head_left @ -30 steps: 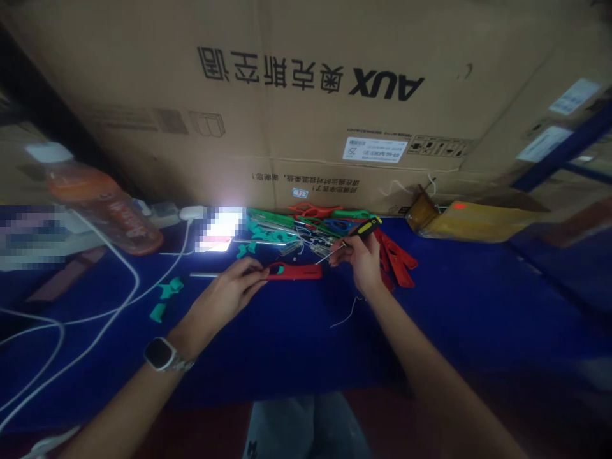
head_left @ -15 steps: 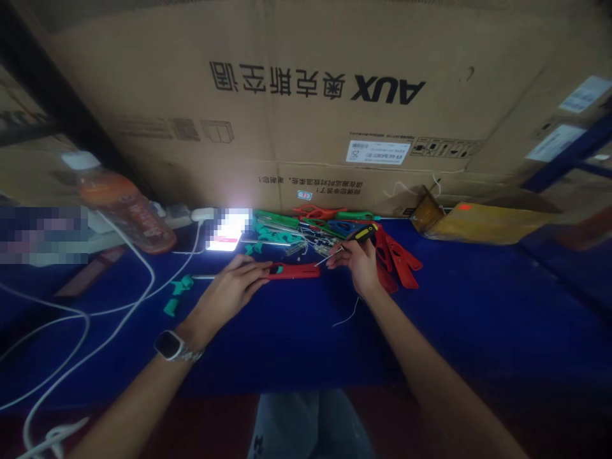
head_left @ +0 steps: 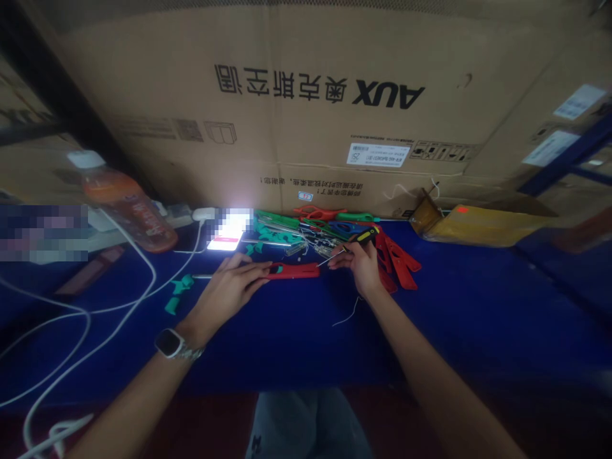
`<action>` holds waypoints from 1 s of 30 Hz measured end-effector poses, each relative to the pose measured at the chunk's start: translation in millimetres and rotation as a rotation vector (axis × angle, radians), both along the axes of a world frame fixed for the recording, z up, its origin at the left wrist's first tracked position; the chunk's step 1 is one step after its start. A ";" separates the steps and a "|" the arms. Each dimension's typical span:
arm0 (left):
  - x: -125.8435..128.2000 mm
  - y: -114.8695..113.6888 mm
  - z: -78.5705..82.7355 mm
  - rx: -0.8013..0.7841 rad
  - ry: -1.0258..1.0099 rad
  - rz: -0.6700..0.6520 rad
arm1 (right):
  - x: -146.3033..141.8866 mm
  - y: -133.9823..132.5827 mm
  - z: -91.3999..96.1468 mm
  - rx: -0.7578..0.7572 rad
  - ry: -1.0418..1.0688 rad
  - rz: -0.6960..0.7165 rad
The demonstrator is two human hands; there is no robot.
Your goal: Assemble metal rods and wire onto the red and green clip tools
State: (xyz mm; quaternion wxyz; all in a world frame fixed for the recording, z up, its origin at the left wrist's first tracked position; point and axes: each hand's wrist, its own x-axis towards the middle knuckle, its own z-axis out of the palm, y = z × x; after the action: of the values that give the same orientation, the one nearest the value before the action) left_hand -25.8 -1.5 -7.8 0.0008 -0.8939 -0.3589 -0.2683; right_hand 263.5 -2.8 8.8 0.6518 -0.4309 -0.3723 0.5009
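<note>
Left hand: fingers bent and drawn together, gripping the left end of a red plastic handle; a wristwatch on the wrist.

Right hand: fingers curled around a screwdriver, black and yellow grip, thin shaft directed down and left. Tip at the right end of the red plastic handle; whether it touches cannot be told.

Red plastic handle: one, elongated, lying crosswise between the two hands, at the near side of the pile, over the blue worktop. A bit of teal shows near its left end.

Red shells: several, overlapping, just right of the right hand.

Mixed pile, behind the hands: teal parts, a blue piece, a red piece at the back, small clear parts, wires and metal rods.

Loose teal pieces: left of the left hand, beside a metal rod.

Thin white thread: on the worktop, near the right wrist.

Also: bottle of orange-red drink, tilted, at left; bright screen; white cable; yellow package at right; large carton behind, its lettering upside down.
</note>
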 end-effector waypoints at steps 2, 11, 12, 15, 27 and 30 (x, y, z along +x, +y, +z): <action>0.6 -0.8 1.4 0.005 0.006 0.000 | -0.7 -0.3 0.9 0.001 -0.004 0.005; 13.2 -6.3 11.1 0.046 0.036 0.071 | -10.0 -3.3 2.8 0.063 -0.081 0.013; 14.9 -5.5 11.6 0.046 0.043 0.068 | -10.3 -3.3 2.8 0.067 -0.082 0.014; 19.2 -1.9 12.6 0.058 0.073 0.065 | -10.2 -3.0 2.5 0.069 -0.078 0.023; 70.6 -3.8 10.5 0.072 0.135 -0.148 | -9.9 -3.0 2.3 0.034 -0.081 0.003; 81.2 1.9 6.4 0.021 0.113 -0.213 | -10.3 -3.3 2.5 0.025 -0.074 -0.002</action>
State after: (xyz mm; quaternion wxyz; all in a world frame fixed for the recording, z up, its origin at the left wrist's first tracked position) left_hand 55.4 0.4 -1.4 0.0018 -0.9407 -0.2583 -0.2198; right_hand 253.2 -6.1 11.3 0.6433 -0.4414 -0.4021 0.4792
